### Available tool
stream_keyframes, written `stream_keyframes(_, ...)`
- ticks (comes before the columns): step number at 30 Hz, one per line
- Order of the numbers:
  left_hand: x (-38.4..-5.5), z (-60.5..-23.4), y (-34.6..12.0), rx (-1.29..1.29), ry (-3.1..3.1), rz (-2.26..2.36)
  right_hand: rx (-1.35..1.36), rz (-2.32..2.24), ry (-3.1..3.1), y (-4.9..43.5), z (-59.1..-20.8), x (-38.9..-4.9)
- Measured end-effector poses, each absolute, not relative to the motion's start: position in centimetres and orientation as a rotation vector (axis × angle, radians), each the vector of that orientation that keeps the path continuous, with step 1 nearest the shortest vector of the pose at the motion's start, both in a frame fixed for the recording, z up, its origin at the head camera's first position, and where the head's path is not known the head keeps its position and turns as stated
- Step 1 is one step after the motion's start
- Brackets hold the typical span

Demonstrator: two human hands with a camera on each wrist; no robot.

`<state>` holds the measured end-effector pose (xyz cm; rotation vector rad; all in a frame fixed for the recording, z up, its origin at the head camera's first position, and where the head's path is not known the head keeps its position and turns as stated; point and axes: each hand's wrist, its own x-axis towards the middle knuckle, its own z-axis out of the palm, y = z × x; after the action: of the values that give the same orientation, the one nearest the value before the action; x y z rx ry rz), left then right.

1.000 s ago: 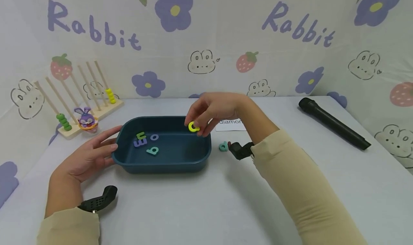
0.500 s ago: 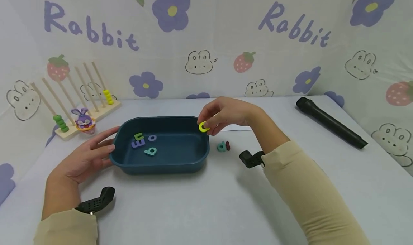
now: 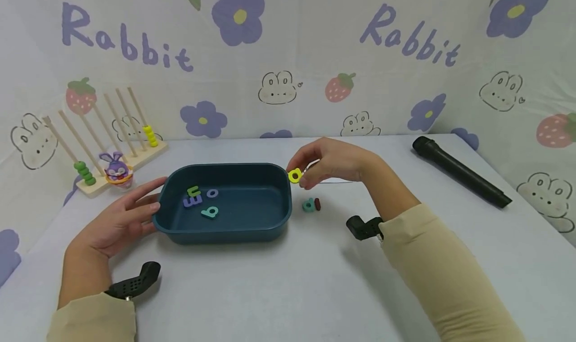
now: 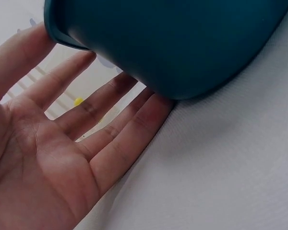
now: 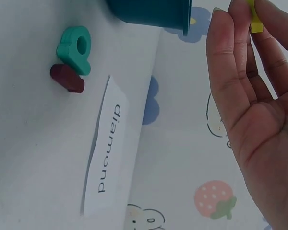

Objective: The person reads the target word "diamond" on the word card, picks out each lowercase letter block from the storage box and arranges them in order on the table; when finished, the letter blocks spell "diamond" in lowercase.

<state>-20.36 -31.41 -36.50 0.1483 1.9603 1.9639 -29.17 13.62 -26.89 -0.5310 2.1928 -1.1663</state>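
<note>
My right hand [image 3: 337, 162] pinches a yellow letter "a" [image 3: 294, 175] between thumb and fingertips, held up at the right end of a dark teal plastic basin [image 3: 225, 230]. At the basin's left end, my left hand [image 3: 119, 219] touches the wall with straight, spread fingers [image 4: 120, 148]. Several letters lie inside the basin: a green "n" [image 3: 193, 191], a purple "m" [image 3: 192, 201], a purple "o" [image 3: 212, 193] and a teal "d" or "b" [image 3: 210, 212]. On the table right of it lie a teal letter [image 5: 74, 50] and a small dark red piece [image 5: 67, 78], side by side.
A paper strip printed "diamond" [image 5: 105, 148] lies behind the loose letters, mostly hidden by my right hand in the head view. A black microphone [image 3: 461, 171] rests at the right. Far left stand a wooden bead rack [image 3: 94, 184] and a purple rabbit figure [image 3: 118, 169].
My right hand has moved right with the yellow "a", from over the basin's inside to its right rim. The dark red piece has come into sight. The left hand stays put.
</note>
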Motion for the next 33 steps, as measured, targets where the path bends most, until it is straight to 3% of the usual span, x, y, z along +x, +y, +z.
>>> stream_keyframes(33,-20.5,-36.7,-31.5,0.172,1.939,1.973,-0.389,-1.113,2.312,19.1,-29.3,-27.6)
